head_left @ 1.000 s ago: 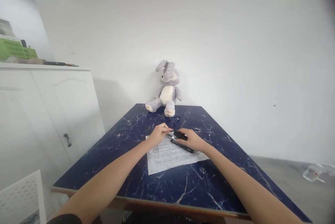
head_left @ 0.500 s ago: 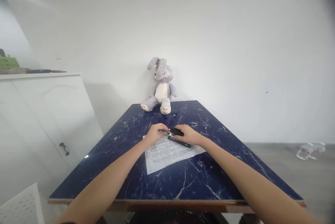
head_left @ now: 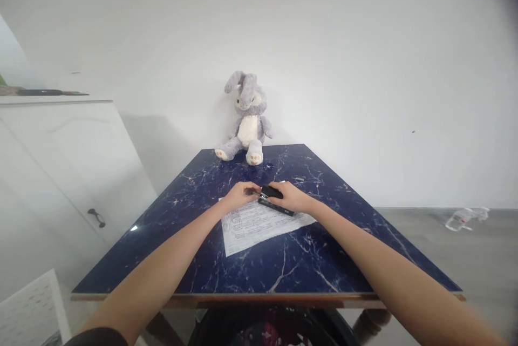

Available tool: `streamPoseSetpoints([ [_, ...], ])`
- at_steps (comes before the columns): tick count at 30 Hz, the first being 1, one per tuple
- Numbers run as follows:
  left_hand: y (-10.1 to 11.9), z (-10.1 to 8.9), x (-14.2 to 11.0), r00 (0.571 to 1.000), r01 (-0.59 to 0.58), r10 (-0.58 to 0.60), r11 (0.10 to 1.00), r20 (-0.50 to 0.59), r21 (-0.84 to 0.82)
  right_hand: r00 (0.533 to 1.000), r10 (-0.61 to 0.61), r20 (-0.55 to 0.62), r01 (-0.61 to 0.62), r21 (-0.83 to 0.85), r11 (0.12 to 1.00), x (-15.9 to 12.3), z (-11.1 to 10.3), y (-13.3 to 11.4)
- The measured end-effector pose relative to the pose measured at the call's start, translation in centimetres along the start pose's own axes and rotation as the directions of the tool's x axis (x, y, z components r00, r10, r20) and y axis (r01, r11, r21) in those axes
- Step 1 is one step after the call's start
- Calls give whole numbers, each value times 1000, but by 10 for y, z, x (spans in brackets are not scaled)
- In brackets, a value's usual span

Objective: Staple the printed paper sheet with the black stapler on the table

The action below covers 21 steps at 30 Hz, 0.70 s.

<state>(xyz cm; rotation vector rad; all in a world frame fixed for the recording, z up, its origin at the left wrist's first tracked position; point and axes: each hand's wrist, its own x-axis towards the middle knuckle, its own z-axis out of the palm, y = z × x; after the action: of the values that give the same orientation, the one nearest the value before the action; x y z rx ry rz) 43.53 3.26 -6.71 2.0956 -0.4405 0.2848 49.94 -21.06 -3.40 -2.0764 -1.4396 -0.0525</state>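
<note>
My right hand (head_left: 296, 198) is closed around the upper part of a black stapler (head_left: 282, 209), thumb on the near side. The stapler's upper part is raised from its base, with shiny metal showing at its left end. The base rests over a printed sheet of paper (head_left: 251, 230). At that left end, my left hand (head_left: 238, 195) has its fingers pinched together. Something small and dark shows under those fingers, too little to identify.
A grey plush rabbit (head_left: 249, 124) sits at the far end of the dark blue marbled table (head_left: 178, 259), against the wall. On the left stands a white cabinet (head_left: 65, 157), with a white perforated basket (head_left: 36, 308) below. Clear plastic (head_left: 465, 218) lies on the floor at right.
The camera view has shifted right and down. My left fingers have curled in more at the stapler's left end. My right hand keeps hold of the stapler, and the paper stays beneath.
</note>
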Motion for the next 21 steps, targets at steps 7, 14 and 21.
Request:
streamPoseSetpoints([
  [7, -1, -1, 1, 1000, -1, 1, 1000, -15, 13, 1000, -2, 7, 2, -1, 1000, 1, 2, 4],
  [14, -7, 0, 0, 998, -47, 48, 999, -29, 25, 1000, -4, 11, 4, 1, 1000, 1, 2, 1],
  [21, 2, -5, -4, 993, -114, 118, 973, -8, 200, 1000, -12, 9, 12, -2, 1000, 0, 1, 1],
])
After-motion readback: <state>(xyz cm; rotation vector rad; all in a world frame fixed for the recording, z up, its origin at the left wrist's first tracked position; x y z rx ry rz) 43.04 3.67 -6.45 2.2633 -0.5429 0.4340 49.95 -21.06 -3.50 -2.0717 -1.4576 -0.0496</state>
